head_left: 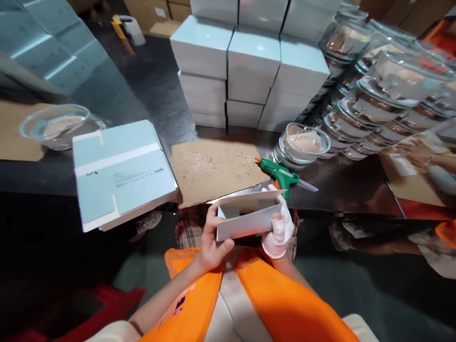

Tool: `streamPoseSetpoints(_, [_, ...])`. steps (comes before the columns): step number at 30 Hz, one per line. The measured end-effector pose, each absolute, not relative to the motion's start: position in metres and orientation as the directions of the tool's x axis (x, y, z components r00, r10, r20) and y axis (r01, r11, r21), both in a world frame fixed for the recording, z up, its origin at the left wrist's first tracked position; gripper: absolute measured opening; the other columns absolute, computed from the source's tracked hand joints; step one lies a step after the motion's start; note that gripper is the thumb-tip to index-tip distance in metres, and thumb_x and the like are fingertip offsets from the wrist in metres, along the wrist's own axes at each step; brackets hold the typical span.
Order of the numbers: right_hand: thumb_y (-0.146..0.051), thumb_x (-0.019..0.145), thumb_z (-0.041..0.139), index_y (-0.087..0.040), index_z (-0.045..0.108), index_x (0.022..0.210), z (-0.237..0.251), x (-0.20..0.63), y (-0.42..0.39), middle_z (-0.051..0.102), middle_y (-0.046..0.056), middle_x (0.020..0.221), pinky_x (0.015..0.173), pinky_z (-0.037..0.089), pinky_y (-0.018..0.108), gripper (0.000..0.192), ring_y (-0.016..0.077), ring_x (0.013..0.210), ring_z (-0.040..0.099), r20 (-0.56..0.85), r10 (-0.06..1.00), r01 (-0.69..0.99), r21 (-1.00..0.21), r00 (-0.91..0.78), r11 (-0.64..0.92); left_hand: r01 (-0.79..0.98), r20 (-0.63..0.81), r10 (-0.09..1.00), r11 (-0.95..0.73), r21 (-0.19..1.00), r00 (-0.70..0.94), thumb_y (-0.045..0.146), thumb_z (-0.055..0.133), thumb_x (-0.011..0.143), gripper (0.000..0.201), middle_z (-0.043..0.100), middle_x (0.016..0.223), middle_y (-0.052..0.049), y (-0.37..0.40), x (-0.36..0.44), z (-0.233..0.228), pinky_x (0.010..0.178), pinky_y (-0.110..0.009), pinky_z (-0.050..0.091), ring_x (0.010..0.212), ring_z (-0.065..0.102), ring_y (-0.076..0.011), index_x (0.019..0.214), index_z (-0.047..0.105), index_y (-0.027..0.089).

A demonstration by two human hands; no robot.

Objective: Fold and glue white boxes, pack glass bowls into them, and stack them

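A small folded white cardboard insert (245, 216) is held over my lap, just below the table's front edge. My bare left hand (213, 242) grips its left end. My right hand (281, 228), in a white glove, holds its right end. Right behind the glove a green glue gun (281, 175) lies on the table, nozzle pointing left. A brown cardboard sheet (213, 168) speckled with glue spots lies in front of me. A clear glass bowl (302, 142) stands just beyond the glue gun.
A flat pale-blue box (121, 171) overhangs the table edge at left, with another glass bowl (59, 126) behind it. Stacks of white boxes (249, 71) stand at the back. Several stacked glass bowls (377, 90) fill the right. Another person's hand (413, 149) shows at far right.
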State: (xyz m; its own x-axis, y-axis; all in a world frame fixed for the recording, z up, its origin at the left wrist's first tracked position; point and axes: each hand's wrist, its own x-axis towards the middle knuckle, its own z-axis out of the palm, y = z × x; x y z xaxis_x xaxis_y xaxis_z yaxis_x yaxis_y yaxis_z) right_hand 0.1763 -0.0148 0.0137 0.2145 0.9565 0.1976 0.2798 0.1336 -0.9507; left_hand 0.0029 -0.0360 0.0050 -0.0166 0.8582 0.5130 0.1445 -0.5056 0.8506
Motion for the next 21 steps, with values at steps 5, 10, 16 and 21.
streamPoseSetpoints(5, [-0.042, 0.095, 0.063, -0.026, 0.043, 0.142, 0.013, 0.176, -0.015, 0.058, 0.02, 0.152, 0.1, 0.059, 0.043, 0.054, 0.0273, 0.128, 0.069, 0.27, 0.875, 0.135, -0.963, 0.402, 0.235, 0.235, 0.627, 0.753, -0.658, 0.715, 0.2, 0.036, 0.081, 0.092, 0.054, 0.062, 0.146, -0.019, -0.027, -0.015, 0.011, 0.101, -0.052, 0.061, 0.131, 0.07, -0.0327, 0.135, 0.049, 0.035])
streamPoseSetpoints(10, [-0.055, 0.098, 0.057, -0.022, 0.059, 0.125, 0.02, 0.233, 0.007, 0.072, 0.018, 0.126, 0.102, 0.057, 0.048, 0.043, 0.0282, 0.111, 0.073, 0.262, 0.89, 0.526, -0.85, 0.374, 0.029, 0.401, 0.639, 0.764, -0.616, 0.678, 0.092, 0.029, 0.09, 0.083, 0.035, 0.071, 0.134, -0.015, -0.021, -0.048, 0.001, 0.086, -0.035, 0.064, 0.114, 0.077, -0.0274, 0.112, 0.071, 0.025])
streamPoseSetpoints(16, [-0.051, 0.072, 0.086, -0.021, 0.066, 0.075, 0.048, 0.28, 0.075, 0.078, 0.019, 0.098, 0.101, 0.053, 0.05, 0.036, 0.0415, 0.118, 0.072, -0.303, 0.848, 0.702, -0.476, 0.434, -0.529, 0.514, 0.56, 0.825, -0.45, 0.73, -0.075, 0.041, 0.086, 0.087, 0.031, 0.078, 0.111, -0.009, -0.015, -0.053, -0.009, 0.097, -0.041, 0.065, 0.113, 0.076, -0.0273, 0.11, 0.076, 0.022])
streamPoseSetpoints(21, [-0.035, 0.064, 0.084, -0.02, 0.064, 0.065, 0.037, 0.278, 0.088, 0.072, 0.008, 0.068, 0.075, 0.057, 0.036, 0.025, 0.0316, 0.084, 0.076, -0.372, 0.85, 0.392, -0.767, 0.372, -0.507, 0.53, 0.541, 0.836, -0.419, 0.738, -0.092, 0.043, 0.082, 0.091, 0.031, 0.079, 0.109, -0.007, -0.01, -0.05, -0.016, 0.103, -0.043, 0.062, 0.121, 0.073, -0.0278, 0.114, 0.076, 0.024])
